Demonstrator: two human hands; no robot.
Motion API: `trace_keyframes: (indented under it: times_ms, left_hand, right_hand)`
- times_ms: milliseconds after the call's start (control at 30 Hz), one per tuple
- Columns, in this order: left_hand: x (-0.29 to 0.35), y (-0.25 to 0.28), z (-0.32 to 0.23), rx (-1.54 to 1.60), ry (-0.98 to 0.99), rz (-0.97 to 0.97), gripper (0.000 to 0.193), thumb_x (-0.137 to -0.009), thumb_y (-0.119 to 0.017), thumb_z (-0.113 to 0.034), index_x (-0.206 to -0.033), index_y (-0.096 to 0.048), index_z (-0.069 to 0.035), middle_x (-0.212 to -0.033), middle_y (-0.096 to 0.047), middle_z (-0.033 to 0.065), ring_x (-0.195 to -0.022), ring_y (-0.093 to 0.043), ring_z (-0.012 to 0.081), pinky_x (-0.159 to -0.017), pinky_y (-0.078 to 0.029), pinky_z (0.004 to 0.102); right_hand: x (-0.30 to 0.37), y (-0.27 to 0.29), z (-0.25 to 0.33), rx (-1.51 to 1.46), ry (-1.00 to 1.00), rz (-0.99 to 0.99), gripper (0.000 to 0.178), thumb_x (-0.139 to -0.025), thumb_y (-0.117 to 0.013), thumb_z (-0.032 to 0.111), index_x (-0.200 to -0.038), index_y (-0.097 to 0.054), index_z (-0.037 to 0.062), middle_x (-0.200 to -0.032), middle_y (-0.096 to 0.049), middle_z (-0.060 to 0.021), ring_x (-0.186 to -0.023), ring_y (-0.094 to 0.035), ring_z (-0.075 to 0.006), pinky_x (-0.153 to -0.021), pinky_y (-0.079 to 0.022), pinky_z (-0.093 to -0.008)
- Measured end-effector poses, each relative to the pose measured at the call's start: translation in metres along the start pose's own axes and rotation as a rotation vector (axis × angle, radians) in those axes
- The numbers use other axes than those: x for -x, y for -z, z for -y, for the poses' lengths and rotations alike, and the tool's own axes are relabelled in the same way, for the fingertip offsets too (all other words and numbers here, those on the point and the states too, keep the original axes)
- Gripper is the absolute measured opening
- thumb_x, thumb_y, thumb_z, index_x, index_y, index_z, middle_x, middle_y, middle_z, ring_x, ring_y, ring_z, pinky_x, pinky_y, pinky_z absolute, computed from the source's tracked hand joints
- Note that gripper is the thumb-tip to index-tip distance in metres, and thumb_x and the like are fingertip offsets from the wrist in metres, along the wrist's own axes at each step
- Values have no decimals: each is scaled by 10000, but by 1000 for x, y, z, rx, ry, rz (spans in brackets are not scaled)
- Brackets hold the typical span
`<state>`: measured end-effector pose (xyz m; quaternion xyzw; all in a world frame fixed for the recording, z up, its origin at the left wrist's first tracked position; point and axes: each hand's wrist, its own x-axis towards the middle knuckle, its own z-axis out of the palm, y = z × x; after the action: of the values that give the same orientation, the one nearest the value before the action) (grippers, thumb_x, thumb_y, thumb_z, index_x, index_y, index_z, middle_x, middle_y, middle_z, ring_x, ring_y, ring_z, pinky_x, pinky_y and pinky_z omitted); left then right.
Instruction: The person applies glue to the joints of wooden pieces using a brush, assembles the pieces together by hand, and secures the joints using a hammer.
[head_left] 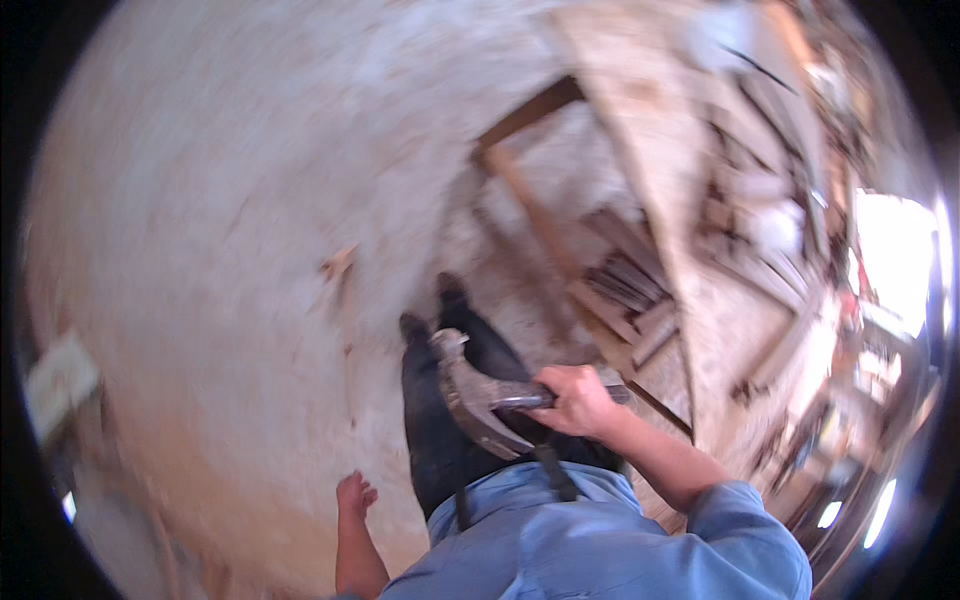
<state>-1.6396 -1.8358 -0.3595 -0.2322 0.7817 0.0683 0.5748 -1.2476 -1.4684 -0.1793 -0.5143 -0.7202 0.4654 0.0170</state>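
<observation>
My right hand (578, 400) is wrapped round the handle of a claw hammer (478, 395). The hammer's worn metal head is in front of my dark trousers, its striking face towards my shoes and its curved claw towards my waist. A short end of the handle sticks out on the other side of my fist. My left hand (355, 492) hangs by my left side over the floor, holding nothing that I can see, its fingers loosely bent and a little apart.
A wooden frame (535, 205) leans or lies ahead on the right, with a stack of short wood pieces (625, 285) beside it. Farther right lie more boards (770, 130). A thin stick (350, 350) is on the pale floor (220, 230). A pale block (62, 385) stands at far left.
</observation>
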Motion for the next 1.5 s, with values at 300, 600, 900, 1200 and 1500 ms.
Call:
trace_keyframes:
  times_ms: [300,600,900,1200,1500]
  left_hand:
    - [117,-80,-131,-101,-594,177,306,-938,-507,-271,-1184,-473,-92,-886,-562,58,-681,-589,182,-481,-431,286]
    - [208,-154,-178,-478,-908,234,436,-913,-518,-136,-1318,-390,-34,-780,-527,31,-615,-520,99,-468,-408,232]
    - [318,-288,-138,-771,-1166,147,425,-885,-547,-121,-1277,-474,24,-900,-615,74,-708,-605,121,-529,-480,242]
    - [406,-349,-83,-896,-1421,-15,425,-857,-567,-101,-1240,-504,74,-822,-642,73,-727,-608,141,-675,-479,270]
    - [429,-308,-71,-1053,-1426,-291,409,-851,-606,-126,-1207,-528,60,-913,-680,165,-857,-661,221,-780,-507,338]
  right_hand:
    - [223,60,-28,247,-417,-670,320,-669,-784,324,-787,-620,75,-714,-620,-110,-664,-628,-306,-581,-498,-396]
    - [369,84,-132,337,-1018,-778,398,-731,-702,470,-872,-663,100,-834,-668,-122,-769,-649,-329,-677,-516,-433]
    - [414,133,-227,297,-712,-840,337,-713,-749,243,-972,-648,54,-941,-609,-150,-928,-581,-347,-795,-485,-423]
    - [265,437,-358,550,-327,-1060,531,-767,-690,171,-1224,-469,15,-1186,-541,-158,-1133,-495,-322,-931,-430,-414]
    - [162,503,-419,747,-466,-825,404,-799,-545,45,-1201,-500,52,-1176,-544,-132,-1185,-469,-317,-979,-400,-429]
